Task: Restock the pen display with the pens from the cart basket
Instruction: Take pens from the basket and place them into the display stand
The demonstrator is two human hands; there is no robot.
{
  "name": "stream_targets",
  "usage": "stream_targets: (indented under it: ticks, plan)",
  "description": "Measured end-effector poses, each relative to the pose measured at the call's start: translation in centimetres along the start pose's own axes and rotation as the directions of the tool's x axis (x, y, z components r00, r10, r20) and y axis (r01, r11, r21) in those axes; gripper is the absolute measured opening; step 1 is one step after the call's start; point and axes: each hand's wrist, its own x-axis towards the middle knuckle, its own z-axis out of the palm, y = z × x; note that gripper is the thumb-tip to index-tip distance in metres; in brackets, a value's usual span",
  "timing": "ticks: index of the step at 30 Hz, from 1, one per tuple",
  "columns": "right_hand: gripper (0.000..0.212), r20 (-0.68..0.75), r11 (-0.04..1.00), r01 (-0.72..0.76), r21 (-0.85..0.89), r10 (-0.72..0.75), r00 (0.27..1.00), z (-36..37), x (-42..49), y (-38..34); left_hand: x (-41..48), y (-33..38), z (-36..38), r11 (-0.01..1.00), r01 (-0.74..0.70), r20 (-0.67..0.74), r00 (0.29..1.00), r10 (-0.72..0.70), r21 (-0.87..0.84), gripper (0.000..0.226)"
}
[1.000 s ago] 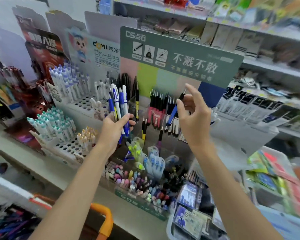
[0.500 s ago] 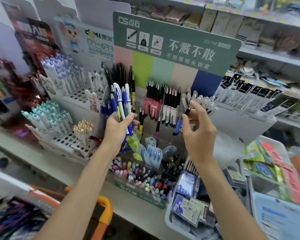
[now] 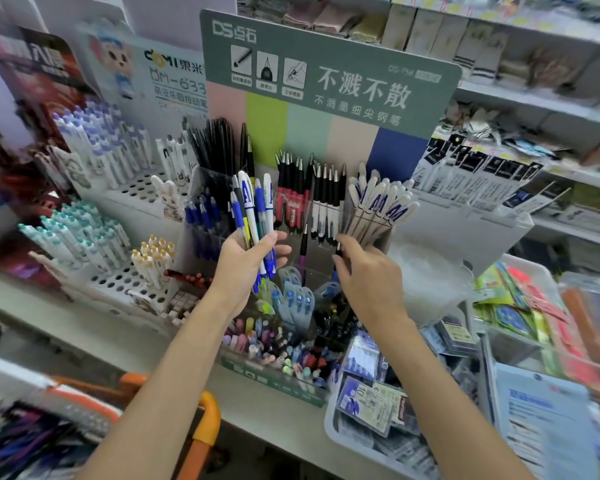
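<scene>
A single wide-angle camera is sitting at the person's head and is looking forward and down. It is facing the pen display (image 3: 354, 147) almost head-on and at arm's reach, with the display's green sign (image 3: 329, 74) filling the upper middle of the frame. Both forearms are entering from the lower edge. The left hand (image 3: 243, 268), gripping a bunch of pens (image 3: 253, 209), and the right hand (image 3: 368, 278), pinching a single pen (image 3: 338, 250), are sitting just below centre. The counter (image 3: 264, 420) is crossing the lower frame diagonally. The orange cart handle (image 3: 207, 424) is showing at bottom left, close beneath the camera. The shelves (image 3: 534, 105) are tilting and blurring toward the right edge.
</scene>
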Motion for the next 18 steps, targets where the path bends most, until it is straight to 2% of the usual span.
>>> stream_targets:
  ticks: [6,10,12,16,18]
  plan:
    - [0.034,0.042,0.995,-0.045,0.087,0.042,0.998,-0.6,0.8,0.1,0.0,0.2,-0.5,1.0,-0.009,0.015,1.0,0.009,0.015,0.013]
    - [0.032,-0.083,0.93,-0.069,0.36,0.105,0.991,-3.4,3.0,-0.3,-0.2,1.0,0.0,1.0,0.013,0.1,0.995,-0.015,0.014,0.012]
    - [0.031,-0.099,0.889,-0.071,0.452,0.129,0.987,-5.0,5.0,-0.9,-0.2,1.6,0.9,0.999,0.046,0.167,0.985,-0.047,0.008,0.014]
    - [0.045,0.123,0.779,-0.212,0.59,0.172,0.977,-6.7,8.1,-2.4,-0.3,2.4,3.5,0.996,0.084,0.295,0.952,-0.083,0.009,0.017]
    - [0.041,0.17,0.757,-0.235,0.609,0.164,0.972,-7.0,8.6,-2.2,-0.3,2.7,4.4,0.995,0.096,0.337,0.937,-0.088,-0.007,0.015]
